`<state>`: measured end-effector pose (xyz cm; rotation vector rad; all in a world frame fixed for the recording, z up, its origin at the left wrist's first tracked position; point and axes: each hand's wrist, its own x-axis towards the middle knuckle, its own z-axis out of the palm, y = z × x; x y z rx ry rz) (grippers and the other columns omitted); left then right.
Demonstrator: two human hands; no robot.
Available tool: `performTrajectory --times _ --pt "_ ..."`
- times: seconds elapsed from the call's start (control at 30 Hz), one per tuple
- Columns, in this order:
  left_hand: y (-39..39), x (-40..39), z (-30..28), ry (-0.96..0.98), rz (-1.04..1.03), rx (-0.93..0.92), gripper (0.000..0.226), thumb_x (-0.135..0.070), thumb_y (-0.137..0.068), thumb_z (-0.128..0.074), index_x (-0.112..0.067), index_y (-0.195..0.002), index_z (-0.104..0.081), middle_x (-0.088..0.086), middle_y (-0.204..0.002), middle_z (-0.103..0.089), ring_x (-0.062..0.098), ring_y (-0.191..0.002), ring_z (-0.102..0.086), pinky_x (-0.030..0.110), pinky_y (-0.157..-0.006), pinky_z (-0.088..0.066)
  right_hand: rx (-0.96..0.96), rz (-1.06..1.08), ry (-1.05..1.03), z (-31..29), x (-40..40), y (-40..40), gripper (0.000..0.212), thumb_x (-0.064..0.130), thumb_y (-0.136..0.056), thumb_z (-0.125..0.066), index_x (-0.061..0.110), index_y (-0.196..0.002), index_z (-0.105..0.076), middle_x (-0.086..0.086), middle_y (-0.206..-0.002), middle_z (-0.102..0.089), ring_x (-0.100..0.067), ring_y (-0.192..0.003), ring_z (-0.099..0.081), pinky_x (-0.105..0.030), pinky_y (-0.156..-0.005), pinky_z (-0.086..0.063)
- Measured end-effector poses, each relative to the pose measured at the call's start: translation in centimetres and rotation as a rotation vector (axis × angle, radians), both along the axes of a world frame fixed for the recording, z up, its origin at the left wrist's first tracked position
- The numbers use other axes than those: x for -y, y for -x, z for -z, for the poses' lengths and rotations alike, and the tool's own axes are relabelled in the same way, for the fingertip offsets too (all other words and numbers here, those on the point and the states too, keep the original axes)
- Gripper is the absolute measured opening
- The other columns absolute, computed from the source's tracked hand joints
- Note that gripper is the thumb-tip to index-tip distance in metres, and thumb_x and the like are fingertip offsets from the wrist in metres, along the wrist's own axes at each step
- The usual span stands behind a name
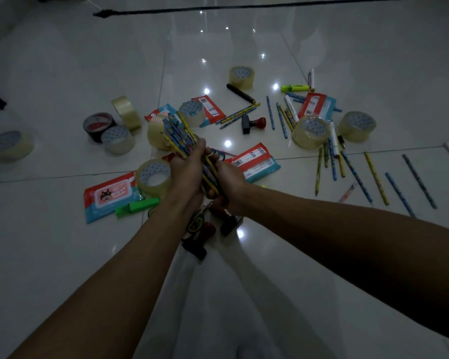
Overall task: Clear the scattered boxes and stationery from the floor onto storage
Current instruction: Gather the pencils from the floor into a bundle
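**Squaring up a fistful of pencils**

My left hand [189,167] is curled round the middle of a bundle of pencils [184,141], fingers wrapped tight so none slip out. My right hand [227,185] closes on the lower end of the same bundle, cupping it from below; I judge this is to even the ends and keep the sticks parallel before carrying them off. The bundle tilts up and away from me, its tips fanning above my knuckles, held over the floor [62,242] rather than resting on it.

Just under my wrists lie a green highlighter [136,207] and a wet-wipe pack [109,198], with a roll of clear tape [153,177] touching the pack's far edge. A second wipe pack [254,163] sits just beyond my right hand. Farther out to the right, loose pencils [373,177] lie scattered well apart from each other, near another tape roll [311,132]. A stamp [253,124] lies between the two clusters.

Most of the stationery is yet to be gathered, and no storage is in view, so I judge the task is at an early stage.
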<state>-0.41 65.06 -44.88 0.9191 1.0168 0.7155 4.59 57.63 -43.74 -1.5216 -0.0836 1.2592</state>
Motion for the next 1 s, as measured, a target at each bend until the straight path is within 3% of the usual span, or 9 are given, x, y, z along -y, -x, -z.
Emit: performTrajectory --times 0.13,0.23,0.33,0.43,0.57,0.67,0.77,0.87,1.0 --pt "-1.0 -0.3 0.7 0.106 0.031 0.045 0.047 -0.032 -0.089 -0.075 0.003 -0.117 -0.061 0.012 -0.083 -0.069 0.025 -0.072 -0.072 0.042 -0.069 -0.061 0.219 -0.218 0.064 -1.1 2.1 -3.0 0.049 0.050 -0.107 -0.026 0.015 -0.095 -0.057 -0.009 -0.080 -0.068 -0.019 -0.063 -0.065 -0.026 -0.058 -0.046" --pt "-1.7 -0.8 1.3 0.138 0.079 0.057 0.028 -0.028 -0.095 -0.069 -0.003 -0.085 -0.060 0.004 -0.060 -0.059 0.015 -0.053 -0.061 0.029 -0.055 -0.054 0.344 -0.359 0.207 -0.4 4.1 -6.1 0.057 0.054 -0.106 -0.024 0.008 -0.113 -0.056 -0.014 -0.095 -0.068 -0.025 -0.071 -0.070 -0.029 -0.062 -0.053" --pt "-2.7 -0.2 1.5 0.203 0.138 0.011 0.029 -0.025 -0.095 -0.069 -0.010 -0.073 -0.057 -0.001 -0.051 -0.058 0.011 -0.043 -0.057 0.023 -0.046 -0.049 0.470 -0.372 0.419 1.6 6.5 -9.7 0.048 0.046 -0.106 -0.037 0.005 -0.118 -0.056 -0.013 -0.098 -0.069 -0.027 -0.073 -0.072 -0.031 -0.060 -0.055" --pt "-4.1 1.2 2.3 0.347 0.287 -0.002 0.030 -0.029 -0.095 -0.069 -0.013 -0.071 -0.059 0.000 -0.059 -0.059 0.011 -0.052 -0.058 0.027 -0.052 -0.054 0.633 -0.414 0.631 3.5 9.0 -13.2 0.032 0.030 -0.103 -0.048 0.001 -0.112 -0.058 -0.013 -0.092 -0.071 -0.027 -0.064 -0.073 -0.032 -0.052 -0.057" --pt "-6.8 3.3 3.1 0.411 0.312 0.006 0.022 -0.023 -0.090 -0.074 -0.008 -0.101 -0.063 0.001 -0.067 -0.062 0.010 -0.052 -0.060 0.026 -0.051 -0.055 0.884 -0.443 0.871 4.6 11.7 -16.6 0.018 0.019 -0.096 -0.054 0.001 -0.095 -0.058 -0.015 -0.088 -0.068 -0.026 -0.061 -0.073 -0.043 -0.058 -0.063" --pt "-8.7 5.1 3.3 0.366 0.339 -0.011 0.015 -0.019 -0.093 -0.070 -0.007 -0.095 -0.061 0.003 -0.070 -0.059 0.011 -0.052 -0.059 0.025 -0.051 -0.055 1.035 -0.419 0.977 5.5 13.6 -17.9 0.013 0.018 -0.090 -0.060 0.007 -0.088 -0.053 -0.009 -0.090 -0.062 -0.029 -0.082 -0.070 -0.040 -0.073 -0.060" --pt "-9.7 6.7 3.9 0.375 0.377 -0.034 0.019 -0.021 -0.095 -0.067 -0.008 -0.083 -0.062 0.003 -0.067 -0.060 0.010 -0.052 -0.062 0.023 -0.052 -0.055 1.140 -0.358 0.994 7.4 16.5 -19.5 0.015 0.026 -0.089 -0.057 0.012 -0.095 -0.055 -0.010 -0.097 -0.059 -0.032 -0.094 -0.064 -0.036 -0.074 -0.049" --pt "-10.3 7.9 4.6 0.346 0.394 -0.048 0.016 -0.018 -0.095 -0.066 -0.008 -0.084 -0.062 0.002 -0.066 -0.060 0.010 -0.053 -0.063 0.023 -0.052 -0.055 1.120 -0.259 0.962 8.9 19.4 -21.7 0.026 0.030 -0.091 -0.055 0.008 -0.104 -0.061 -0.015 -0.109 -0.062 -0.034 -0.101 -0.062 -0.038 -0.076 -0.051" --pt "-10.6 8.8 5.3 0.396 0.406 -0.031 0.011 -0.018 -0.095 -0.066 -0.007 -0.094 -0.063 0.002 -0.071 -0.062 0.011 -0.057 -0.063 0.024 -0.052 -0.054 1.051 -0.227 0.963 9.5 18.9 -24.5 0.071 0.052 -0.094 -0.057 0.001 -0.140 -0.041 -0.023 -0.144 -0.036 -0.041 -0.134 -0.036 -0.050 -0.103 -0.040"
